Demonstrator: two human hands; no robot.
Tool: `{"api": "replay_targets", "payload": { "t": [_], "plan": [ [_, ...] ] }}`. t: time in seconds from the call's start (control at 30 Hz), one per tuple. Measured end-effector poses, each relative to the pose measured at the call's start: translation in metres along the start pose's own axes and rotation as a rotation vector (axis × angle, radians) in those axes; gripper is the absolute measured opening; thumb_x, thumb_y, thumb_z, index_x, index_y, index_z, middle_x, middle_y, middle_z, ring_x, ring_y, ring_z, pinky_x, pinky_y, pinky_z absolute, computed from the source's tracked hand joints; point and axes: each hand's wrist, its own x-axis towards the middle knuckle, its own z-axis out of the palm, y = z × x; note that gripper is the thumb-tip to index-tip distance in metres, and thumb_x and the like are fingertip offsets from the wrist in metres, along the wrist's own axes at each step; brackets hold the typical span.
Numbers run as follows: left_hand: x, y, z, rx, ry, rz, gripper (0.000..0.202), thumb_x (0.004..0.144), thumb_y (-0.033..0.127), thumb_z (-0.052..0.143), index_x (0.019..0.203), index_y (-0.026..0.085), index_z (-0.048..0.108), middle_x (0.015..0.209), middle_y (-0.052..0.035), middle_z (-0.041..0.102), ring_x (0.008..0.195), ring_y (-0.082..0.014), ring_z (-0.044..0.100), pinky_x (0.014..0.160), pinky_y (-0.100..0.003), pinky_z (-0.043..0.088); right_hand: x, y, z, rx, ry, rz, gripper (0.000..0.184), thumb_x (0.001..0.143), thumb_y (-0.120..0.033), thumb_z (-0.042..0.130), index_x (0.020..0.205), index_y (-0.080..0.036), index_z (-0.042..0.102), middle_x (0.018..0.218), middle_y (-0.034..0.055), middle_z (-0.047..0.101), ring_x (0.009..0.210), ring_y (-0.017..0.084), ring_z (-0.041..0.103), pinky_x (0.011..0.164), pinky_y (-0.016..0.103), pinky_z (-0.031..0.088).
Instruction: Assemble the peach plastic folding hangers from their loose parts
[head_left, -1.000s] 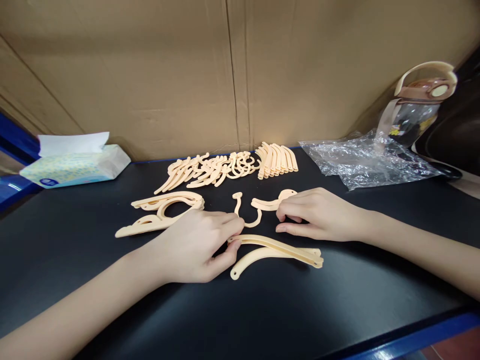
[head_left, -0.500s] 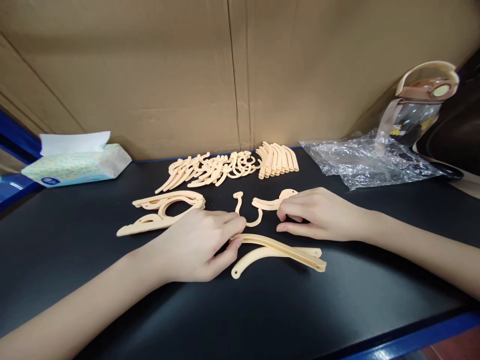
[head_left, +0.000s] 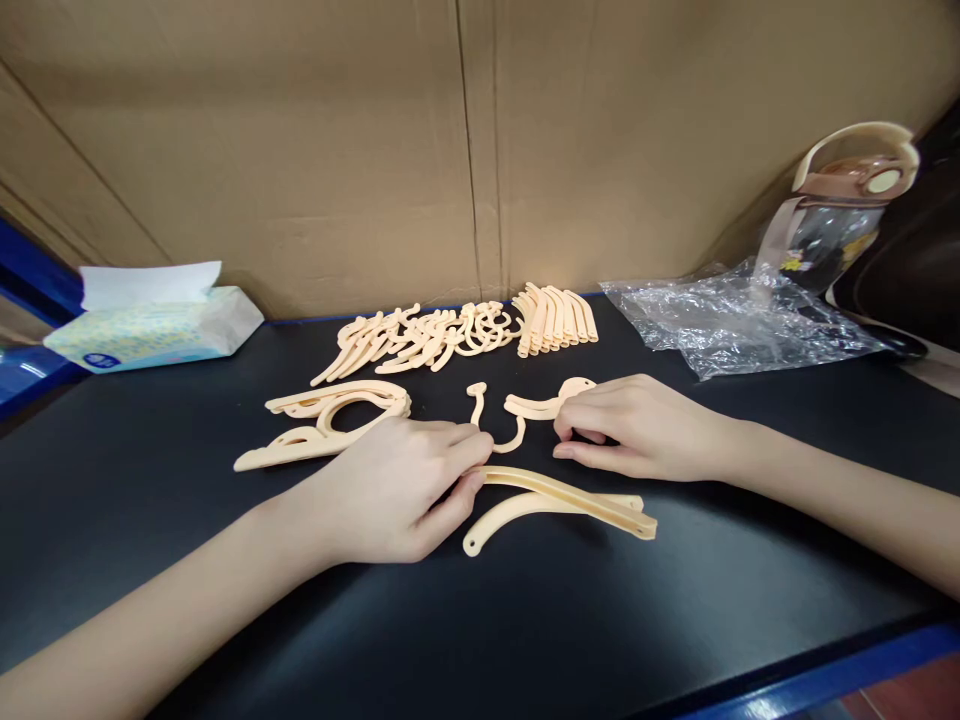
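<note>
My left hand (head_left: 409,490) is closed in a pinch on the left end of a long curved hanger arm (head_left: 562,490). This cream plastic arm shows its hollow channel and lies crosswise above a second hanger arm (head_left: 495,522). Beyond my left fingertips is a hanger hook (head_left: 511,440), partly covered by them. My right hand (head_left: 637,430) rests by a short curved hanger piece (head_left: 536,407), its index finger overlapping that piece's right part. Between its thumb and curled fingers there is a gap with nothing visible in it. Left of my left hand lie stacked hanger parts (head_left: 337,395) with round openings.
Along the back lie a heap of hooks and curved pieces (head_left: 427,340) and a row of hanger arms (head_left: 555,320). A tissue pack (head_left: 157,325) is at the left. Crumpled clear plastic (head_left: 720,315) and a drinking bottle (head_left: 832,240) stand right. Cardboard (head_left: 300,150) rises behind.
The hanger arm in my left hand has shifted slightly, its right end a little up and to the right. My right hand and the other parts have stayed put.
</note>
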Motion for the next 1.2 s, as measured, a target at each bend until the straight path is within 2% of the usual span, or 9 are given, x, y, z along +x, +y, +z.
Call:
{"api": "replay_targets", "payload": {
  "t": [0.1,0.27,0.43,0.53,0.7,1.07,1.2],
  "plan": [
    [0.001,-0.0005,0.0002,-0.001,0.0,-0.001,0.022,0.095,0.021,0.029,0.079,0.021,0.044,0.071,0.0022,0.054,0.058,-0.0155,0.05,0.055,-0.031,0.024,-0.0004,0.0001,-0.0006,0.009,0.005,-0.001,0.03,0.101,-0.04,0.043,0.081,-0.019,0.053,0.068,-0.0046,0.048,0.06,0.009,0.041,0.059,0.024,0.029],
    [0.0005,-0.0011,0.0007,0.02,0.002,-0.015,0.024,0.097,0.022,0.025,0.08,0.021,0.042,0.071,0.0021,0.054,0.057,-0.0157,0.049,0.055,-0.031,0.025,-0.0007,0.0002,-0.0037,0.108,0.009,-0.027,0.047,0.1,-0.056,0.035,0.085,-0.017,0.058,0.069,-0.0026,0.052,0.062,0.01,0.044,0.059,0.024,0.03],
    [-0.0005,-0.0025,0.0037,0.053,0.065,-0.012,0.026,0.098,0.022,0.022,0.081,0.021,0.041,0.069,0.0025,0.055,0.052,-0.0151,0.048,0.052,-0.03,0.024,-0.0033,-0.0017,-0.0032,0.134,0.043,-0.063,0.057,0.096,-0.065,0.034,0.087,-0.016,0.062,0.067,-0.0018,0.053,0.06,0.01,0.046,0.057,0.024,0.029],
    [-0.0006,-0.0037,0.0052,0.01,0.111,-0.034,0.026,0.101,0.024,0.022,0.085,0.021,0.043,0.065,0.004,0.053,0.05,-0.0145,0.048,0.052,-0.028,0.026,-0.0036,-0.0032,-0.0023,0.128,0.06,-0.075,0.055,0.096,-0.063,0.037,0.086,-0.016,0.063,0.067,-0.0018,0.053,0.061,0.01,0.046,0.057,0.024,0.03],
    [-0.0012,-0.0048,0.003,-0.098,0.124,-0.107,0.022,0.103,0.028,0.025,0.096,0.021,0.044,0.066,0.0058,0.055,0.051,-0.0143,0.052,0.053,-0.026,0.03,-0.0023,-0.0038,-0.0024,0.066,0.064,-0.082,0.048,0.099,-0.055,0.038,0.083,-0.016,0.063,0.066,-0.0019,0.053,0.061,0.011,0.045,0.058,0.024,0.03],
    [0.0001,0.003,-0.0041,-0.291,0.075,-0.257,0.026,0.104,0.035,0.024,0.093,0.022,0.044,0.069,0.0068,0.053,0.059,-0.0128,0.05,0.062,-0.027,0.033,-0.0018,-0.0036,-0.0023,0.015,0.062,-0.083,0.046,0.1,-0.051,0.038,0.081,-0.017,0.062,0.064,-0.002,0.054,0.06,0.011,0.046,0.057,0.025,0.032],
    [0.0006,0.002,-0.0041,-0.472,0.085,-0.267,0.027,0.104,0.036,0.026,0.091,0.021,0.044,0.074,0.0068,0.055,0.064,-0.0107,0.052,0.066,-0.025,0.036,-0.0025,-0.0041,-0.0031,-0.003,0.068,-0.076,0.041,0.101,-0.048,0.04,0.094,-0.016,0.065,0.073,0.0002,0.064,0.065,0.012,0.055,0.06,0.025,0.038]
  ]
}}
